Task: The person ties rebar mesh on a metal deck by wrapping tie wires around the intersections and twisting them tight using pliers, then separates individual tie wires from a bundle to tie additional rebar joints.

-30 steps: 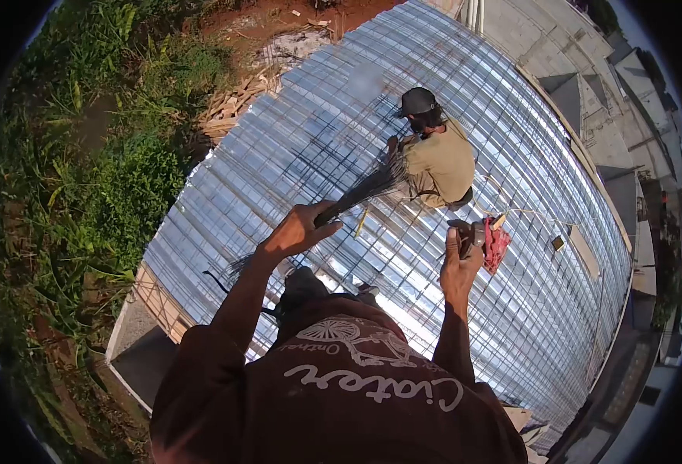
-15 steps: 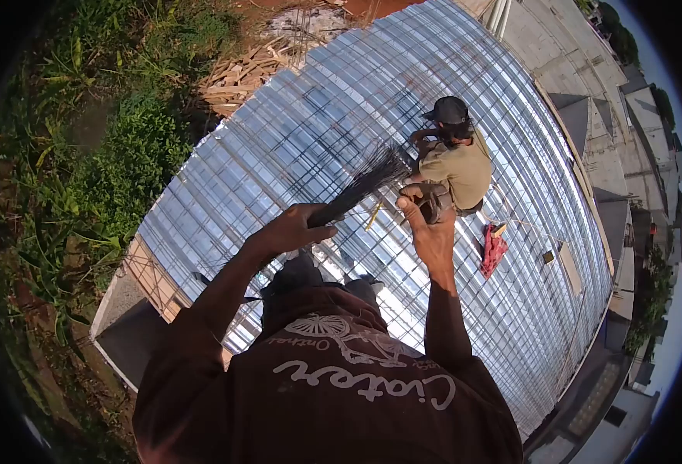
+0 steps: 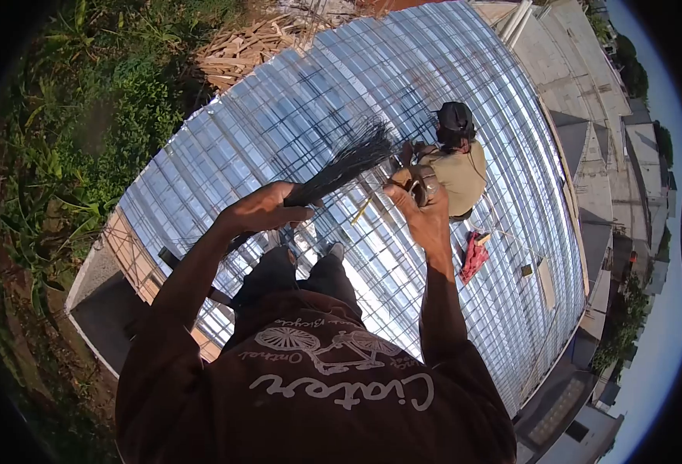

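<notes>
A bundle of thin dark wires [image 3: 345,166] is gripped at its lower end by my left hand [image 3: 267,207], its frayed ends fanning up and to the right. My right hand [image 3: 426,213] is closed round a brownish, rounded object [image 3: 420,184] that I cannot identify for certain. This object is right of the bundle, in front of a crouching co-worker [image 3: 460,166] in a dark cap and tan shirt. Under us spreads a grid of steel bars over shiny corrugated metal sheets [image 3: 256,116].
A red cloth [image 3: 474,257] lies on the grid at the right, with a small dark box [image 3: 526,271] and a board [image 3: 546,283] beyond it. Scrap wood [image 3: 240,54] is piled past the upper left edge. Plants grow at the left; concrete roofs stand at the right.
My right hand has moved left from beside the red cloth toward the wire bundle, holding the brownish object. My left hand keeps the bundle. The view has shifted, and my legs show more.
</notes>
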### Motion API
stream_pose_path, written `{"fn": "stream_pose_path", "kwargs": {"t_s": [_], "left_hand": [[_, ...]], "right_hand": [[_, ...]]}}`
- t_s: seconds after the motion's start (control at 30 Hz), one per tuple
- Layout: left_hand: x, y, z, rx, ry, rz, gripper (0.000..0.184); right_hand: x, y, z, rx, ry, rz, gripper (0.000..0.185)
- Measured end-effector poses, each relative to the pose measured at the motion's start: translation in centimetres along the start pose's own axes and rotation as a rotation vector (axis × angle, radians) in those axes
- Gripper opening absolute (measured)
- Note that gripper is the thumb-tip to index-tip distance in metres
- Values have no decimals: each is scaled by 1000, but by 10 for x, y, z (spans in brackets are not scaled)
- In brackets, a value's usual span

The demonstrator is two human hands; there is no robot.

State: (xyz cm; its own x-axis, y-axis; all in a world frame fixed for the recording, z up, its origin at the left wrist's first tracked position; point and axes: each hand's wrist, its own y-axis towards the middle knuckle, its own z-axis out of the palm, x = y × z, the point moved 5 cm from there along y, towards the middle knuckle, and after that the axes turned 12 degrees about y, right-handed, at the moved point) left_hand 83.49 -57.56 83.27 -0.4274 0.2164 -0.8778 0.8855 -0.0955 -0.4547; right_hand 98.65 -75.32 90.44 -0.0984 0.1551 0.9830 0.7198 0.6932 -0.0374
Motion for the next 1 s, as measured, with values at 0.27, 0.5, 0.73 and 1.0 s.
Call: {"fn": "stream_pose_path", "kwargs": {"t_s": [0.27, 0.5, 0.73, 1.0], "left_hand": [[29, 10, -1, -67, 106, -135, 38], [32, 3, 0, 14, 47, -198, 36], [17, -2, -1, 70, 23, -193, 27], [27, 8, -1, 117, 81, -183, 26]], "right_hand": [[-24, 25, 18, 2, 21, -219, 15], [-44, 25, 0, 40, 264, -19, 15], [-24, 25, -20, -73, 73, -134, 22], [-41, 22, -19, -65, 39, -77, 18]]}}
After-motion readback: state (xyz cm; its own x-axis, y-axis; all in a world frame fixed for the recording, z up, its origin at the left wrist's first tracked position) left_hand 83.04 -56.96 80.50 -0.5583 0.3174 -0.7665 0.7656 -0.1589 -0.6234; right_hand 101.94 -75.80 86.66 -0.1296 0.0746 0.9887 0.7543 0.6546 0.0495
